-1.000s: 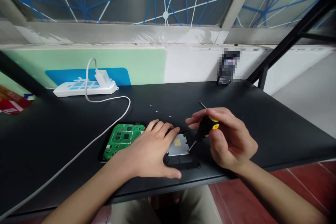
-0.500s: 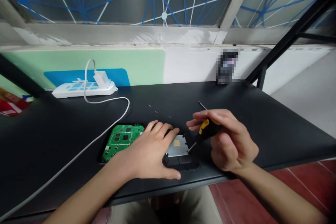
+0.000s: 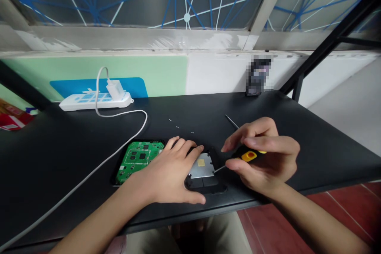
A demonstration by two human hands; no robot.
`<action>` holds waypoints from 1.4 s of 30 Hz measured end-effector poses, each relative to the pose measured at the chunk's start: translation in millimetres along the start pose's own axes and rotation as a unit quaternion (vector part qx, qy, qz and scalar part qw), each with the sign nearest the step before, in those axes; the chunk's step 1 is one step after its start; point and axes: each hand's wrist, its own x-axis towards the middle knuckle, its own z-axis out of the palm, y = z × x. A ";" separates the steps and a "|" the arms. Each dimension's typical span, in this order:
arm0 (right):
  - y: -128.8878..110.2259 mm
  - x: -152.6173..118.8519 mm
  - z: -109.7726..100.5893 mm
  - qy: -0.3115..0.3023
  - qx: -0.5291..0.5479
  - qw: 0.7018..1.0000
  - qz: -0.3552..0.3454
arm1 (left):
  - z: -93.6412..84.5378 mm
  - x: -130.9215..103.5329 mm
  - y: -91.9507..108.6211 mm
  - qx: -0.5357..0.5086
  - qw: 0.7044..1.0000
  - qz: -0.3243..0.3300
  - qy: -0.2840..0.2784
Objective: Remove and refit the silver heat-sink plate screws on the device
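A black plastic housing (image 3: 218, 185) with a silver metal plate (image 3: 195, 171) and a small yellowish square lies near the table's front edge. My left hand (image 3: 172, 170) rests flat over its left part, fingers spread. In my right hand (image 3: 264, 154) is a black and yellow screwdriver (image 3: 249, 156), held between thumb and fingers, its shaft slanting down to the plate's lower right corner. Left of the housing sits a green circuit board (image 3: 135, 158) in a black case, partly covered by my left hand.
Several tiny screws (image 3: 177, 127) lie behind the hands. Another metal shaft (image 3: 231, 121) sticks out behind my right hand. A white power strip (image 3: 80, 102) with a plugged-in charger (image 3: 115, 89) stands at the back left; its cable (image 3: 98, 161) crosses the table. A phone-like object (image 3: 256, 77) leans on the wall.
My right hand has turned and its fingers have shifted round the screwdriver handle, which now tilts lower to the right. My left hand has stayed in place.
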 end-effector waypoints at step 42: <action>4.1 -1.3 2.7 0.014 0.012 1.000 -0.013 | 0.2 -0.4 -0.4 -0.005 1.000 -0.002 -0.001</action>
